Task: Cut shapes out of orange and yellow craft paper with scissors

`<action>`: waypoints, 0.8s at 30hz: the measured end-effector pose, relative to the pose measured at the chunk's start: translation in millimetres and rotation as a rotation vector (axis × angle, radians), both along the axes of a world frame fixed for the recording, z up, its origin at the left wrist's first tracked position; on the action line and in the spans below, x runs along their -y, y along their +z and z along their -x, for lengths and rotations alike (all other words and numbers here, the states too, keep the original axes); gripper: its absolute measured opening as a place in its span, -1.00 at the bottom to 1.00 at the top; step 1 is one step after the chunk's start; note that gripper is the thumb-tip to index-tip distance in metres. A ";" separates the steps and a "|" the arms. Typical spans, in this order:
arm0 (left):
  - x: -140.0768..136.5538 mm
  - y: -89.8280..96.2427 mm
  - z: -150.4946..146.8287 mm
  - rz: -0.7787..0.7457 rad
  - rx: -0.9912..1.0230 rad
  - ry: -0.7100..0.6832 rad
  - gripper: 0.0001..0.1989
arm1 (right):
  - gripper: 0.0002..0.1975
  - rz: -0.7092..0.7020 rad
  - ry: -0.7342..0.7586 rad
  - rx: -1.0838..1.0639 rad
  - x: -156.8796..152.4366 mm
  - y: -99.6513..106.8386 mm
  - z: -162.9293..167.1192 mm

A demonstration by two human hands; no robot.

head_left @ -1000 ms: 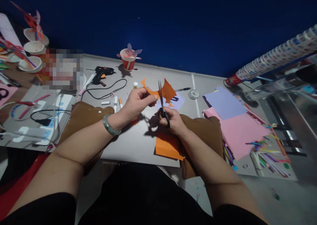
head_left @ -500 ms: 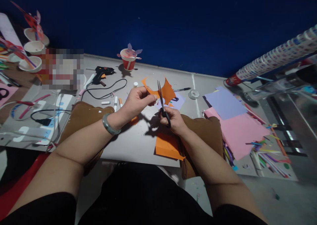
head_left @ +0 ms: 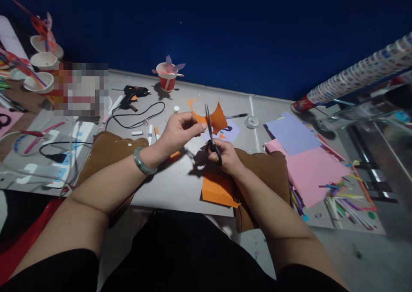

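Between thumb and fingers, my left hand (head_left: 180, 131) pinches a piece of orange paper (head_left: 218, 119) with curved cut-outs along its top. My right hand (head_left: 225, 155) is closed round the handles of black scissors (head_left: 210, 133), whose narrow blades point up and cross the orange paper. On the table below lies a purple paper piece (head_left: 234, 131), partly hidden by the orange one. A larger orange sheet (head_left: 217, 191) lies near the table's front edge, beneath my right wrist.
A black glue gun (head_left: 133, 95) with its looped cord lies back left, near a red-and-white paper cup (head_left: 167, 79). Lilac (head_left: 292, 133) and pink sheets (head_left: 317, 167) lie on the right, below a long stack of cups (head_left: 357, 73). Tape (head_left: 251, 121) sits behind my right hand.
The orange paper has turned and shifted slightly in my left hand, which moved a little to the right. My right hand and the scissors stay nearly in place.
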State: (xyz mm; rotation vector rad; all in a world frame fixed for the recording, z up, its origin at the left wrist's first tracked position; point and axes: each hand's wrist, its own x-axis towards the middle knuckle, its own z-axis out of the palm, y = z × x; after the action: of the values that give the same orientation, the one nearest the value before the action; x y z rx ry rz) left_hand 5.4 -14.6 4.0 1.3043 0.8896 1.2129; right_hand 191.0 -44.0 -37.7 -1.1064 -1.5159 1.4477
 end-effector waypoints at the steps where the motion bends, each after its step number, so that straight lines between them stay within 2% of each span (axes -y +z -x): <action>1: 0.1 -0.9 -0.3 -0.004 -0.014 0.005 -0.76 | -0.47 0.002 0.004 -0.006 0.1 -0.1 0.0; 24: -1.2 0.4 2.1 -0.026 -0.071 -0.004 -0.79 | -0.40 -0.003 0.018 -0.014 -0.7 0.7 -1.8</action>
State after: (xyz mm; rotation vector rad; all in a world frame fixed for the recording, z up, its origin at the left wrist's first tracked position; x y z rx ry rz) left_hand 3.3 -13.4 4.4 1.3769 0.9243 1.1846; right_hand 192.8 -43.3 -37.0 -1.0807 -1.5215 1.4617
